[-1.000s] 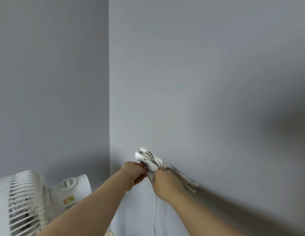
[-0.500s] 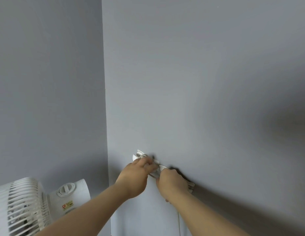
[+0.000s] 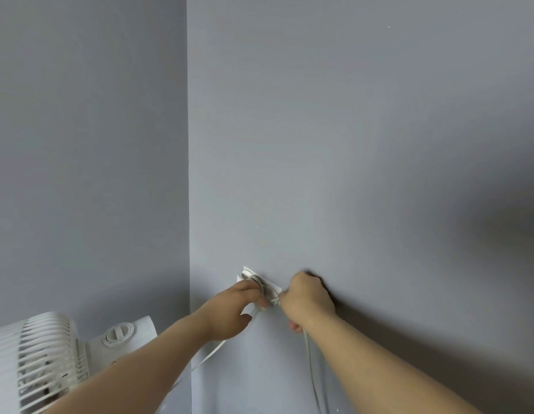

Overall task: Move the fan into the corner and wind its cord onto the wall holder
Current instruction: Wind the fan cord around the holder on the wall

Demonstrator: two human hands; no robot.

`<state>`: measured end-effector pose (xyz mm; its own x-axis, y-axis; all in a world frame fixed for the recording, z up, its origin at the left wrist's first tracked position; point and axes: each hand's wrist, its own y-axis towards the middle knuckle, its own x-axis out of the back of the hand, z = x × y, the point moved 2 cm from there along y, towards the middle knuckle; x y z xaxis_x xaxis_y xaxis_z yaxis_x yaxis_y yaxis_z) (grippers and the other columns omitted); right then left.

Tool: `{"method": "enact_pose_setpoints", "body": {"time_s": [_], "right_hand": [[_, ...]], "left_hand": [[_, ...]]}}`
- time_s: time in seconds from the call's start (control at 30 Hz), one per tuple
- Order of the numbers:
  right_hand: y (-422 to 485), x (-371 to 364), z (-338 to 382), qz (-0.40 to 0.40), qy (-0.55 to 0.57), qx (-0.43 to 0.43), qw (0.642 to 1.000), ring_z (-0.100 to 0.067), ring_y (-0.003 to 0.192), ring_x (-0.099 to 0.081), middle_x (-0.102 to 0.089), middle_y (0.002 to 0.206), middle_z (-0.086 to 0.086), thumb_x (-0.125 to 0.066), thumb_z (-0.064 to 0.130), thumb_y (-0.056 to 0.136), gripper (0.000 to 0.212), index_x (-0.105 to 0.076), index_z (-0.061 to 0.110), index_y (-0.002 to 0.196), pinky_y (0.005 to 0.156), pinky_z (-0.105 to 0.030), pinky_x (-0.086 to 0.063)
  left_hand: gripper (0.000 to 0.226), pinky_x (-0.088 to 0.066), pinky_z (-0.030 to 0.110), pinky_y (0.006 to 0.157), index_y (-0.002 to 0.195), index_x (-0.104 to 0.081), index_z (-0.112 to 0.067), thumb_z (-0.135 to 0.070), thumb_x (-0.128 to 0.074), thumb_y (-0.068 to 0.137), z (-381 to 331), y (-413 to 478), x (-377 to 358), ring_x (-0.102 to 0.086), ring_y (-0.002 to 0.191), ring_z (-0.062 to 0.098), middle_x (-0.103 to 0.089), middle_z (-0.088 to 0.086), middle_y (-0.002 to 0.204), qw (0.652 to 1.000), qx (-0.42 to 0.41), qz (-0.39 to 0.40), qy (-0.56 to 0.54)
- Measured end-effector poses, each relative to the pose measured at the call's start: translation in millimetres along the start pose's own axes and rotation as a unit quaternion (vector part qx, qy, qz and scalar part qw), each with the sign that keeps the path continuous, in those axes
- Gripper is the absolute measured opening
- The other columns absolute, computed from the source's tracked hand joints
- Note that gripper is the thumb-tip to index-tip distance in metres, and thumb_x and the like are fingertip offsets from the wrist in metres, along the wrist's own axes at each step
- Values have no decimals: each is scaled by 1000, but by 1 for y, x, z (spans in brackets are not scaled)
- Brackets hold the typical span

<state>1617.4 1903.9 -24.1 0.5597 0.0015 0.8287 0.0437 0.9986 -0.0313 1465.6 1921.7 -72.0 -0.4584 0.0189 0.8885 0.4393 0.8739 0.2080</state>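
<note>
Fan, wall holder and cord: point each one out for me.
fan (image 3: 47,357): head view, on the front grille.
wall holder (image 3: 248,274): head view, on its exposed upper end.
cord (image 3: 309,360): head view, on the strand hanging down the wall.

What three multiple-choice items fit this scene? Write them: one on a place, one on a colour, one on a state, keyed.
1. Where is the fan?
A) lower left, left of the wall corner
B) on a shelf
C) hanging overhead

2. What colour is the cord?
A) black
B) white
C) red

3. What is the right hand doing?
A) hanging idle
B) gripping the cord beside the wall holder
C) lying flat on the fan

Key: 1 A, it shows at lower left; 2 B, its hanging strands are white; 3 B, fingers curl with cord trailing below.
</note>
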Motion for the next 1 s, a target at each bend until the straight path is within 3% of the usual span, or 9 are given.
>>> {"method": "enact_pose_setpoints", "body": {"time_s": [0.07, 0.13, 0.3, 0.4, 0.53, 0.67, 0.83, 0.93, 1.0], "right_hand": [[6, -1, 2, 53, 216, -78, 972, -20, 45, -55, -56, 62, -8, -43, 4, 92, 16, -53, 4, 79, 50, -26, -51], [8, 0, 9, 102, 314, -135, 934, -17, 44, -49, -53, 58, -6, -40, 6, 93, 29, -51, 6, 67, 46, -21, -43], [5, 8, 20, 113, 261, -122, 951, -11, 36, -33, -49, 57, 0, -50, 5, 93, 34, -50, 10, 60, 31, -17, -27], [1, 9, 21, 126, 303, -124, 936, -3, 16, -27, -44, 31, 6, -48, 6, 96, 35, -52, 7, 61, 21, -10, -18], [3, 2, 27, 125, 354, -138, 916, -1, 15, -24, -45, 51, 2, -48, 4, 92, 33, -51, 11, 60, 23, -7, -15], [8, -3, 27, 112, 343, -128, 924, -5, 27, -25, -38, 57, 0, -52, 9, 92, 32, -46, 13, 61, 24, -7, -16], [20, -11, 20, 64, 277, -74, 956, -16, 42, -35, -42, 57, -3, -52, 3, 87, 34, -46, 12, 55, 38, -15, -28], [21, -16, 17, 5, 138, -16, 990, -24, 66, -39, -36, 54, 0, -51, 7, 88, 41, -37, 17, 51, 62, -21, -35], [19, -19, 14, -8, 82, 21, 996, -21, 73, -37, -34, 56, -1, -50, 11, 89, 41, -32, 17, 52, 65, -21, -34]], "left_hand": [[35, -30, -4, 83, 111, -64, -16, 1, -54, 82, -7, 1, 4, -47, 103, -7, -55, -9, 110, 998, 19, -21, -51], [25, -35, 1, 77, 95, -65, -26, -5, -58, 84, -11, 1, 12, -52, 92, -3, -56, -8, 99, 987, 71, -95, -110], [24, -37, 14, 66, 70, -50, -37, -22, -59, 86, -9, -5, 22, -48, 73, 2, -50, -7, 87, 960, 171, -178, -131], [15, -36, 12, 63, 73, -57, -32, -31, -58, 88, -11, -7, 27, -49, 75, 7, -57, -2, 92, 959, 172, -176, -139], [18, -36, 7, 57, 76, -65, -24, -39, -62, 86, -22, -7, 30, -51, 63, -1, -59, -14, 75, 958, 149, -156, -190], [13, -36, 1, 51, 81, -70, -19, -31, -70, 82, -26, -4, 33, -49, 47, -12, -63, -11, 78, 966, 125, -144, -177], [13, -40, 5, 40, 84, -65, -13, -17, -56, 92, -20, -1, 41, -52, 33, -4, -57, -8, 63, 958, 163, -176, -155], [15, -53, 12, 49, 90, -63, -6, -13, -50, 94, -17, 1, 47, -61, 42, 0, -61, 2, 78, 953, 182, -192, -145], [18, -58, 22, 63, 96, -64, -4, -14, -49, 95, -15, 2, 47, -69, 65, 11, -63, 9, 96, 957, 178, -206, -103]]}}
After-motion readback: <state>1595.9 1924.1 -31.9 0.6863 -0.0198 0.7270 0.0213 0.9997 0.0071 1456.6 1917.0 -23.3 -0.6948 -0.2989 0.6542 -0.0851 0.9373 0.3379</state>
